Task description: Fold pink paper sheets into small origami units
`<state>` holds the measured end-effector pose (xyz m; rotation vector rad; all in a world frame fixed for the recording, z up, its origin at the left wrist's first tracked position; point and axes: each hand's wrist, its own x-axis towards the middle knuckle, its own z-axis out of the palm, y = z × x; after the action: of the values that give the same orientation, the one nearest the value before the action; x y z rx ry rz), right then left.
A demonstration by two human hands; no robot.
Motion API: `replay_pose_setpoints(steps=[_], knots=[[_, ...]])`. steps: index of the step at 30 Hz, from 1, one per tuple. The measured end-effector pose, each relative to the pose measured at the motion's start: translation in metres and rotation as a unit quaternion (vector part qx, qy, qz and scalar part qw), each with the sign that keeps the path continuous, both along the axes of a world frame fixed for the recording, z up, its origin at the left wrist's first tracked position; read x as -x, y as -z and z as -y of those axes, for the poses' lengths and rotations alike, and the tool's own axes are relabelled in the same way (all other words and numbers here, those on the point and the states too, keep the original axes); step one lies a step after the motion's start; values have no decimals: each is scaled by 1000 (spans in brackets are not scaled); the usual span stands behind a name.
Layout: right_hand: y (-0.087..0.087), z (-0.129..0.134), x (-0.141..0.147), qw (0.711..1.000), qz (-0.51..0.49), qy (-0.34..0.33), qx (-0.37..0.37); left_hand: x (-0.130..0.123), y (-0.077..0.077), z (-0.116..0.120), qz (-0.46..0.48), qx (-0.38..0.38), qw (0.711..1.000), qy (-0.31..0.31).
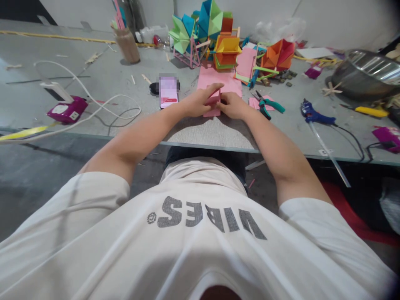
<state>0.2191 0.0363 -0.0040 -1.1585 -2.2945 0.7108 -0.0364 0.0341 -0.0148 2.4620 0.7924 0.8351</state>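
Near the table's front edge, a folded piece of pink paper (213,100) stands between my two hands. My left hand (200,101) grips it from the left, its index finger stretched across the top. From the right, my right hand (231,105) presses the paper with bent fingers. Its fingertips meet the fold and partly hide it. Behind the hands lies a flat pink paper sheet (229,79). To the right, teal-handled pliers (265,104) rest on a small pink scrap. A phone (168,93) lies left of my left hand.
Folded paper shapes in several colours (215,37) stand at the back. A blue glue gun (315,114) with a glue stick, a yellow-handled knife (371,111) and a metal bowl (368,75) are on the right. On the left are a white cable (103,104) and a jar (126,46).
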Motion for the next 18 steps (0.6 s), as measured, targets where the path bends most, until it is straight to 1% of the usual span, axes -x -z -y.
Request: replay_pose_setpoints(steps=[6, 12, 18], knots=[[0, 1, -1, 1000, -4, 4, 3, 0, -1, 1, -13, 11, 1000, 5], [0, 0, 0, 1000, 5, 3, -7, 0, -2, 2, -1, 10, 1000, 8], [2, -4, 0, 999, 37, 8, -28, 0, -4, 5, -20, 21, 999, -23]])
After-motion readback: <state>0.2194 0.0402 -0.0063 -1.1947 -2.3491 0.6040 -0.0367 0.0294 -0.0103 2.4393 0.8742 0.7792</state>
